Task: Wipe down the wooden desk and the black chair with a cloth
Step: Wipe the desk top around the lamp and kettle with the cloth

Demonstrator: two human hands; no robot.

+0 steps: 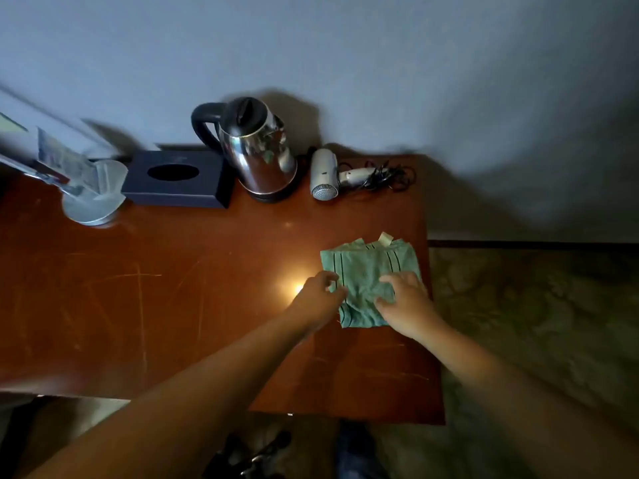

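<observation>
Right now our hands, left hand [320, 294] and right hand [404, 299], pinch the green cloth [366, 271] with curled fingers, right-centre on the worktop [138, 288].

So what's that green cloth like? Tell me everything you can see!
The cloth is pale green with thin dark stripes and looks like soft, rumpled fabric. A small pale tag sticks out at its far edge. It lies folded on the wooden desk, near the right edge. The left hand touches its left side, and the right hand grips its near part.
</observation>
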